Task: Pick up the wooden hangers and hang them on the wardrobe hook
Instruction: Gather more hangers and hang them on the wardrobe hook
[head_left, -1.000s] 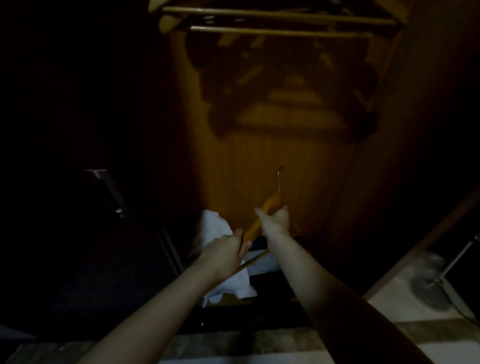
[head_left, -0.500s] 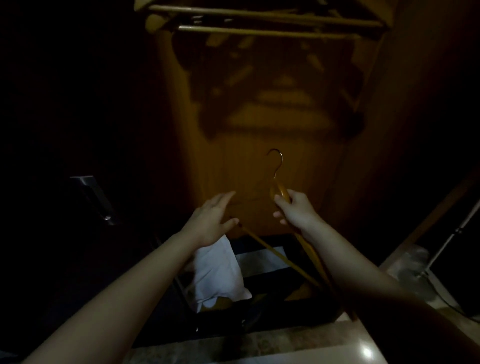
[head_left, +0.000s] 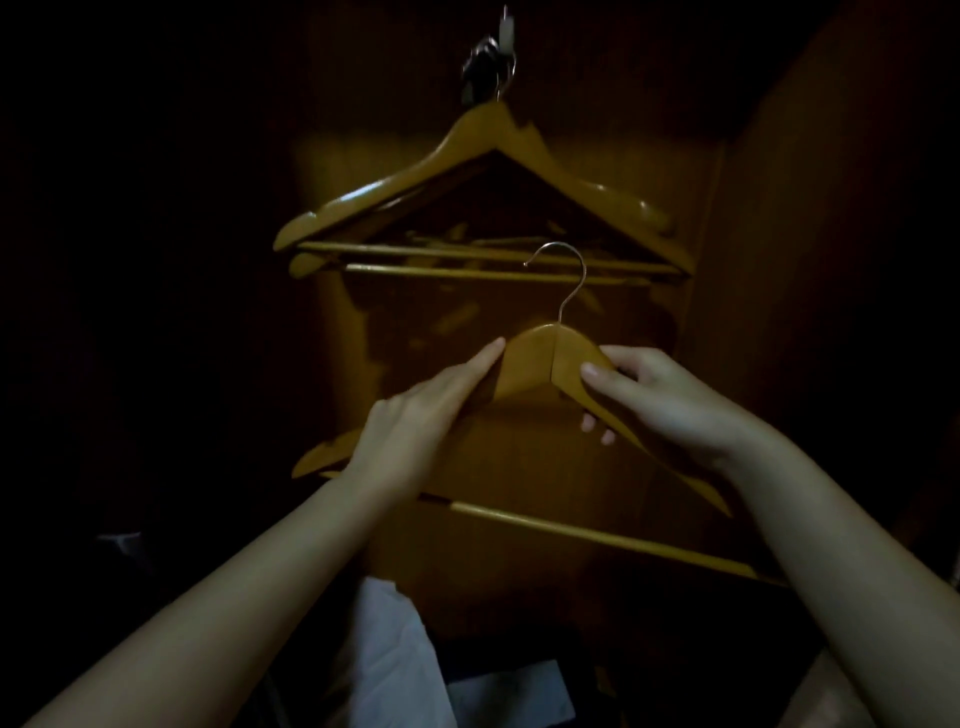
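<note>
Head view is dim and looks into a wardrobe. Both hands hold one wooden hanger (head_left: 550, 364) up in front of the brown back panel (head_left: 519, 545). The right hand (head_left: 670, 400) grips its right arm near the neck, with the thumb on the front and the fingers curled behind. The left hand (head_left: 426, 415) lies over the left arm with rather straight fingers, the index finger reaching toward the neck. The hanger's metal hook (head_left: 563, 270) points up, well below the wardrobe hook (head_left: 501, 31), where other hangers (head_left: 483, 150) hang. A white cloth (head_left: 395, 649) lies low between the forearms.
</note>
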